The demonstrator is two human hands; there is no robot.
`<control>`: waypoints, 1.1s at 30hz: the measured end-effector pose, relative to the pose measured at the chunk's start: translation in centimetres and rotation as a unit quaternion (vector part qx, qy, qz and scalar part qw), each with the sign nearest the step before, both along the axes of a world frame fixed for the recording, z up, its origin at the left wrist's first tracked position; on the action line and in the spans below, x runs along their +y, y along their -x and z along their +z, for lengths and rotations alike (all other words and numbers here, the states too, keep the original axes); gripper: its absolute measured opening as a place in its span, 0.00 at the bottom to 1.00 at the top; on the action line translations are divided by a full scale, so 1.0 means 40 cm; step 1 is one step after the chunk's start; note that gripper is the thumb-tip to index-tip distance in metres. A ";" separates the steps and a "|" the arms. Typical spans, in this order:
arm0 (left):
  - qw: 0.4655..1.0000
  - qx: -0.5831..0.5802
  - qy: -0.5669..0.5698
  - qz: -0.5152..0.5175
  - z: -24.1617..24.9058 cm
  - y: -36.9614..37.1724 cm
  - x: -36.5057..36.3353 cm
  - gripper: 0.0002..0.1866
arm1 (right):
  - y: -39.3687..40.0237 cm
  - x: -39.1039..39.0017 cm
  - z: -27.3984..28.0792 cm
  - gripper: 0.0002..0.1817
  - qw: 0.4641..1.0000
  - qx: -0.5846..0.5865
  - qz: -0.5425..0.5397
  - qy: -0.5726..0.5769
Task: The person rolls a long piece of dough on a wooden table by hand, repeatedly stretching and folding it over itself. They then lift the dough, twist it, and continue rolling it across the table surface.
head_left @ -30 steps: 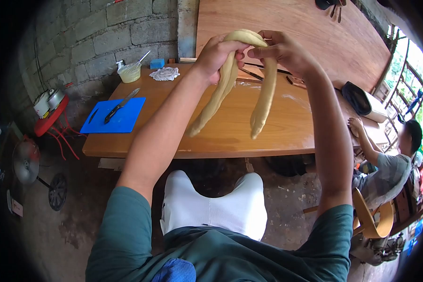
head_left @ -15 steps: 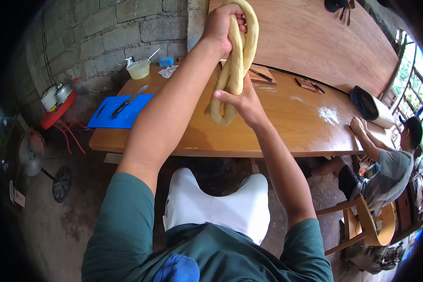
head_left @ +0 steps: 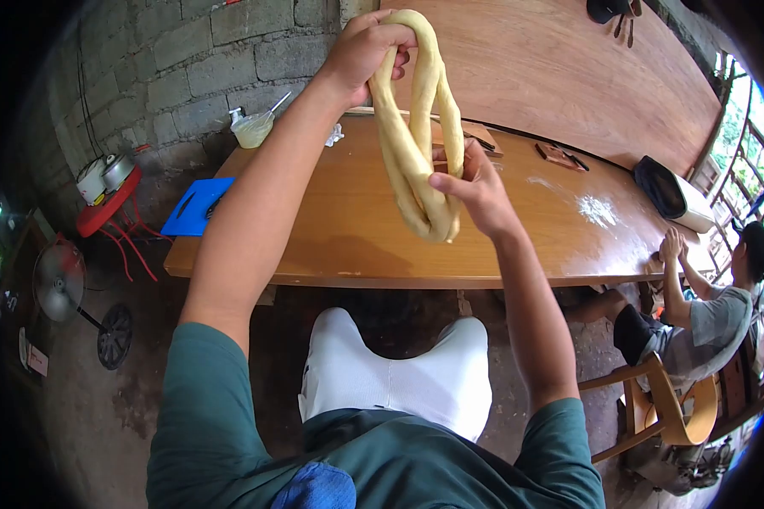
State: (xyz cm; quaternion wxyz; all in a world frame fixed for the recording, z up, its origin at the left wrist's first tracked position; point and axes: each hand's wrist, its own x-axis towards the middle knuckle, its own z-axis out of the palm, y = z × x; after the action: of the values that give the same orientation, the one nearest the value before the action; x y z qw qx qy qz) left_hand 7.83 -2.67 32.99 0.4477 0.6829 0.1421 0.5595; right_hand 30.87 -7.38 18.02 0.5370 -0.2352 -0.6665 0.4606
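While left hand [head_left: 365, 55] clutches looped dough [head_left: 416, 174] | right hand [head_left: 477, 182] pinches it lower | long axis hanging downward

A brown wooden table [head_left: 339, 220] carries a blue cutting board [head_left: 187, 212] at its left end, partly hidden; a bowl [head_left: 251, 132] and a white cloth [head_left: 335, 135] farther back; 2 wooden boards [head_left: 558, 156] near the back edge; and white powder [head_left: 598, 210] towards the right.
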 end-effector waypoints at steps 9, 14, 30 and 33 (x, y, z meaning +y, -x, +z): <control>0.985 0.174 -0.003 0.011 -0.042 -0.037 -0.037 0.07 | 0.062 -0.014 0.070 0.24 0.996 -0.052 0.038 0.067; 0.845 0.483 -0.145 0.180 -0.052 0.135 -0.011 0.11 | -0.068 0.003 0.115 0.12 0.961 -0.267 -0.064 0.012; 0.717 0.626 -0.130 0.277 -0.727 0.244 0.132 0.37 | -0.279 0.238 -0.412 0.55 0.729 -0.633 -0.237 -0.110; 0.721 0.626 -0.103 0.278 -0.734 0.294 0.091 0.35 | -0.333 0.228 -0.422 0.57 0.757 -0.595 -0.259 -0.075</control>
State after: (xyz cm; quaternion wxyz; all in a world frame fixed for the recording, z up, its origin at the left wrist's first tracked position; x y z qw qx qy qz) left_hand -3.94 0.97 3.62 0.0083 0.8494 0.5150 0.1151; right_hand 44.20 1.76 1.15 0.1467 -0.5848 -0.7976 0.0192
